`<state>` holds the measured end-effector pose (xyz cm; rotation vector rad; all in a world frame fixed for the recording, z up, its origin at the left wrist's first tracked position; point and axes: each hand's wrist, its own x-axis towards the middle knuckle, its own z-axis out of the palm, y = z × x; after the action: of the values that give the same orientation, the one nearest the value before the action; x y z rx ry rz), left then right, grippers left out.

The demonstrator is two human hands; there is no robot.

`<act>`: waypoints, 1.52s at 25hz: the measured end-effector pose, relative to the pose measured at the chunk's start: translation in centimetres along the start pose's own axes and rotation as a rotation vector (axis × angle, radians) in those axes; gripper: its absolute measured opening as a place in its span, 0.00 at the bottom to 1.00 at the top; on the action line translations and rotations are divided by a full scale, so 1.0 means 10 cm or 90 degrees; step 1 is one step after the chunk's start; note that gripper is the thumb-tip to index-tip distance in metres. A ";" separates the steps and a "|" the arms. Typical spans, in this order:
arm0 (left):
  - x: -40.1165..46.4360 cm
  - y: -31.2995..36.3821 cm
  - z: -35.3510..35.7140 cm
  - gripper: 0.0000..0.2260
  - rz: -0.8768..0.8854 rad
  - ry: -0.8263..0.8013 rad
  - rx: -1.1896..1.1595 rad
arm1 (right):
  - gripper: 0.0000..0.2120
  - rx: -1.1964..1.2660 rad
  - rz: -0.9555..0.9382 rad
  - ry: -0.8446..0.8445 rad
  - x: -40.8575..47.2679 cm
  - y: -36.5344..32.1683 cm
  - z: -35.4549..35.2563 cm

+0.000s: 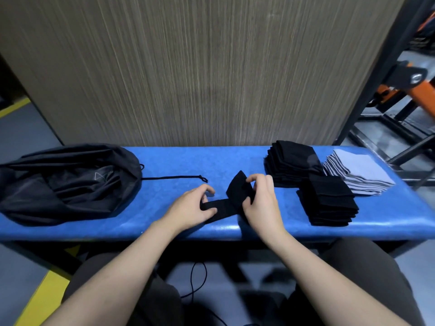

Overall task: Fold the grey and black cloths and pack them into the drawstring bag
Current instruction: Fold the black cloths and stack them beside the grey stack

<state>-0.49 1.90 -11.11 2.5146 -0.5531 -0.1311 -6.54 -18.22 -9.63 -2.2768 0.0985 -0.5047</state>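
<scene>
Mid-fold at the near edge of the blue counter (164,161): the left hand (190,208) pinched one end of a black cloth (235,196), the right hand (261,201) gripped its raised flap. Beyond, black stacks (327,198) and a grey stack (360,175) waited at right (apparently folded); the drawstring bag (66,182) lay far left, bare counter between.

Left hand (193,205) and right hand (261,201) side by side, fingers curled, pinching.

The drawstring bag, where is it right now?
In the head view the drawstring bag lies at the far left of the blue bench, its cord trailing right toward the left hand.
</scene>
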 end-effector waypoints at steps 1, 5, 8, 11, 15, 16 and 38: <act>0.02 -0.01 0.01 0.16 -0.015 -0.002 -0.038 | 0.20 -0.006 -0.039 -0.001 0.00 0.01 -0.01; 0.06 -0.05 -0.01 0.17 -0.056 0.002 -0.159 | 0.19 -0.055 -0.191 -0.082 -0.06 -0.04 0.06; 0.01 -0.03 -0.06 0.20 -0.040 0.000 -0.149 | 0.17 -0.167 -0.288 -0.145 -0.12 -0.08 0.19; -0.07 0.00 -0.11 0.26 -0.027 -0.032 -0.112 | 0.14 -0.227 -0.301 -0.172 -0.15 -0.09 0.28; -0.11 -0.01 -0.16 0.22 -0.043 -0.078 -0.176 | 0.14 -0.288 -0.310 -0.192 -0.17 -0.10 0.35; -0.11 -0.02 -0.17 0.22 -0.046 -0.082 -0.187 | 0.15 -0.297 -0.306 -0.196 -0.17 -0.10 0.36; -0.05 0.28 -0.19 0.20 -0.085 -0.059 -0.401 | 0.18 0.035 0.048 -0.175 0.10 0.02 0.07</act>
<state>-1.58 0.91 -7.99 1.9314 -0.3123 -0.4067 -5.39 -18.13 -9.86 -2.2565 0.0319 -0.1514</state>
